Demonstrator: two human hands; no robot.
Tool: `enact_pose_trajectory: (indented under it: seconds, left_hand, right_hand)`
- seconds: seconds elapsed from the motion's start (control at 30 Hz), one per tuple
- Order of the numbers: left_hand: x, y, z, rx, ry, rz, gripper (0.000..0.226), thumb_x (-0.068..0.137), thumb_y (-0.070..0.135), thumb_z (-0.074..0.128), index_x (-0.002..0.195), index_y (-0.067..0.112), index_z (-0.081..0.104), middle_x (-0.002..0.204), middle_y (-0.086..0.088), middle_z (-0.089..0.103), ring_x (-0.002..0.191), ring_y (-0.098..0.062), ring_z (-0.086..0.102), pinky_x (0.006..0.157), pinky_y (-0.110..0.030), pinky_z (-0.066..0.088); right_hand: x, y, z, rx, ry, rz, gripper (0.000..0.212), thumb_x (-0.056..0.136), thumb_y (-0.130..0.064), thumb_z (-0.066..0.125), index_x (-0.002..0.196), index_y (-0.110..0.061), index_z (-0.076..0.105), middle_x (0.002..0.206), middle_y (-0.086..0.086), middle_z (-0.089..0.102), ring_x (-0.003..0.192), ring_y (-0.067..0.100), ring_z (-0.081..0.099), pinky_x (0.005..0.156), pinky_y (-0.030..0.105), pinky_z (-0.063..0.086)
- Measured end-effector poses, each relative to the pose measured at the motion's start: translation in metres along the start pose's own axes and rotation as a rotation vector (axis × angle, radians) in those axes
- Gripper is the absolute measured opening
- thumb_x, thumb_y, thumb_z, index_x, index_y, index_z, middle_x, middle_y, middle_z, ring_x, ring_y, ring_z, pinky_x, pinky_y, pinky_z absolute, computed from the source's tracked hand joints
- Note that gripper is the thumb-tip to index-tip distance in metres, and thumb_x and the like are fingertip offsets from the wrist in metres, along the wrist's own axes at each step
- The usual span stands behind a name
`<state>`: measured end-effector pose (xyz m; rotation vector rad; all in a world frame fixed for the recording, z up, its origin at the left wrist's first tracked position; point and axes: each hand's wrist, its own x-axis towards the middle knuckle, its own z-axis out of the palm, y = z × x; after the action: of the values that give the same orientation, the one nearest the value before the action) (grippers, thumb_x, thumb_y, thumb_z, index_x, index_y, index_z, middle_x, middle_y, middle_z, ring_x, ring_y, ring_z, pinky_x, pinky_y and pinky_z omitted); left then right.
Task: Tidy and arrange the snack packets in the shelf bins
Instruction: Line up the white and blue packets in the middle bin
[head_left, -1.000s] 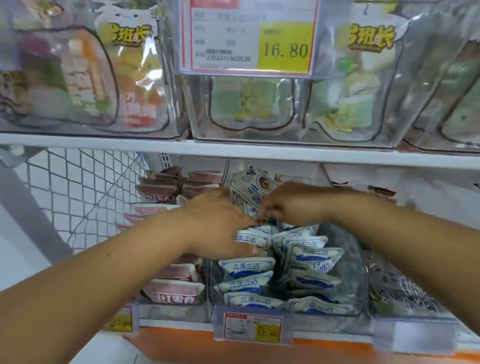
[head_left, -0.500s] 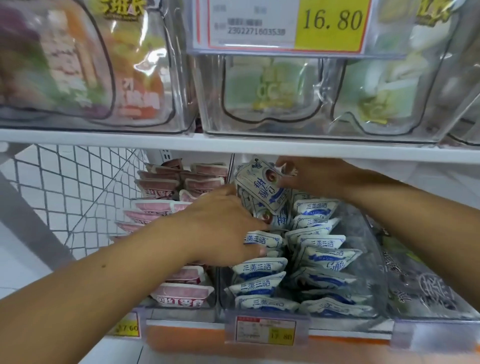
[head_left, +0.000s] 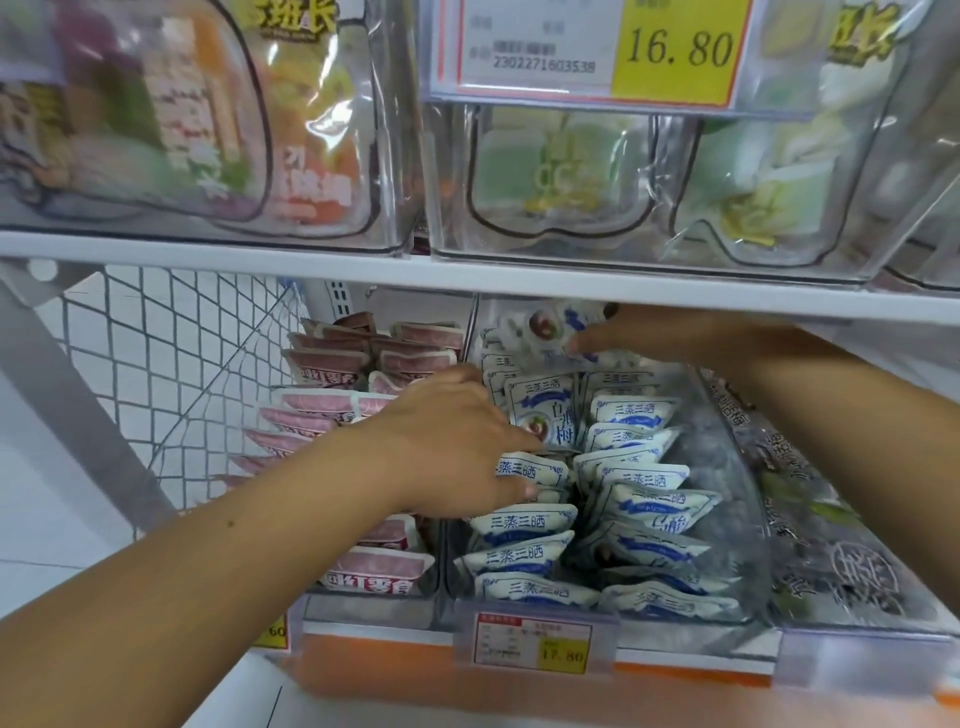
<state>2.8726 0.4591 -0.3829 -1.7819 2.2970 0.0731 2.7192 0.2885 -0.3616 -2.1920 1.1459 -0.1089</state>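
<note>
Store shelving is filling the view: a white shelf board (head_left: 208, 254) is running across the upper half, and clear upper bins (head_left: 561, 182) of bagged snacks are sitting on it behind a price tag (head_left: 592, 47) reading 16.80. Beneath the board, a wire mesh panel (head_left: 171, 364) is closing off the left side. Pink packets (head_left: 332, 364) are lying stacked in the left bin (head_left: 363, 605), just beside the middle bin (head_left: 722, 467), which is carrying a smaller tag (head_left: 535, 644) reading 17.80 on its front. White-and-blue packets (head_left: 644, 514) are lying in two overlapping columns inside the middle bin. The left hand (head_left: 457, 441) is reaching into the left column, with one finger lying above a packet and another below it; whether it is gripping that packet cannot be told. The right hand (head_left: 649, 332) is reaching to the back of the same bin, just under the shelf board, and is pinching a raised packet (head_left: 545, 325) between thumb and fingers above the rear packets. Grey-printed packets (head_left: 831, 545) are filling the bin to the right.
</note>
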Motion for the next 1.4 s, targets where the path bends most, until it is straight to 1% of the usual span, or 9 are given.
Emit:
enact_pose_trajectory:
  seconds: [0.17,0.3,0.37,0.63,0.77,0.93,1.1,1.3,1.4]
  left_hand:
    - [0.000,0.001,-0.001,0.006,-0.009,-0.012,0.059,0.093,0.066,0.026,0.147,0.042,0.026,0.149,0.011,0.040,0.136,-0.016,0.028,0.118,-0.037,0.004]
    - [0.000,0.001,-0.001,-0.002,-0.003,-0.025,0.060,0.092,0.068,0.026,0.147,0.043,0.027,0.146,0.010,0.044,0.131,-0.016,0.031,0.117,-0.037,0.008]
    - [0.000,0.001,0.000,0.004,-0.004,-0.025,0.061,0.092,0.068,0.026,0.147,0.043,0.027,0.145,0.010,0.044,0.130,-0.016,0.031,0.117,-0.037,0.009]
    - [-0.001,0.001,0.002,-0.018,0.043,-0.034,0.062,0.092,0.068,0.027,0.147,0.041,0.029,0.143,0.011,0.047,0.125,-0.015,0.035,0.116,-0.036,0.012]
    - [-0.001,0.001,0.003,-0.027,0.049,-0.040,0.063,0.092,0.068,0.028,0.148,0.039,0.027,0.144,0.010,0.046,0.128,-0.015,0.032,0.115,-0.032,0.005]
    - [0.001,0.001,0.005,-0.053,0.063,-0.043,0.062,0.092,0.067,0.031,0.147,0.039,0.030,0.145,0.011,0.045,0.132,-0.015,0.030,0.119,-0.036,0.004]
    - [0.001,0.001,0.005,-0.043,0.075,-0.039,0.062,0.092,0.067,0.031,0.147,0.039,0.030,0.144,0.010,0.045,0.132,-0.015,0.031,0.119,-0.037,0.004]
    - [0.000,0.001,0.007,-0.061,0.144,-0.056,0.064,0.088,0.070,0.038,0.142,0.035,0.041,0.137,0.010,0.051,0.125,-0.016,0.034,0.112,-0.031,0.014]
    - [-0.009,-0.002,0.011,-0.197,0.260,-0.041,0.060,0.089,0.065,0.044,0.142,0.036,0.041,0.141,0.013,0.045,0.130,-0.011,0.031,0.113,-0.029,0.018]
  right_hand:
    - [-0.012,-0.019,0.017,-0.332,-0.184,-0.191,0.007,0.086,-0.016,0.068,0.081,-0.019,0.063,0.082,-0.001,0.064,0.075,0.012,0.057,0.064,0.024,0.041]
    - [-0.008,-0.023,0.042,-0.465,-0.269,-0.218,0.024,0.085,-0.026,0.071,0.072,-0.032,0.052,0.074,-0.016,0.051,0.072,0.006,0.050,0.059,0.023,0.033]
    - [-0.008,-0.021,0.037,-0.430,-0.222,-0.227,0.015,0.084,-0.028,0.073,0.085,-0.033,0.058,0.085,-0.017,0.054,0.083,0.010,0.055,0.067,0.025,0.036]
    - [0.004,-0.018,0.031,-0.583,-0.227,-0.092,0.081,0.080,-0.042,0.071,0.145,-0.015,0.032,0.147,0.005,0.039,0.124,0.022,0.046,0.098,0.033,0.040]
    - [0.000,-0.021,0.031,-0.601,-0.218,-0.129,0.077,0.078,-0.035,0.075,0.142,-0.018,0.036,0.136,0.001,0.048,0.094,0.014,0.056,0.083,0.030,0.044]
    - [0.001,-0.025,0.043,-0.636,-0.218,-0.117,0.054,0.078,-0.034,0.076,0.124,-0.017,0.053,0.119,0.000,0.058,0.099,0.020,0.059,0.081,0.031,0.046]
    - [-0.010,-0.034,0.041,-0.467,0.072,-0.234,0.030,0.080,-0.033,0.074,0.103,-0.022,0.057,0.098,-0.005,0.057,0.089,0.016,0.052,0.065,0.029,0.036]
    - [0.001,-0.026,0.070,-0.560,-0.096,-0.200,0.053,0.085,-0.015,0.067,0.129,-0.018,0.039,0.112,0.001,0.052,0.094,0.020,0.053,0.072,0.033,0.046]
    - [-0.005,-0.023,0.048,-0.257,-0.151,-0.169,0.071,0.078,-0.021,0.077,0.137,-0.023,0.038,0.123,-0.005,0.045,0.109,0.018,0.053,0.084,0.028,0.050]
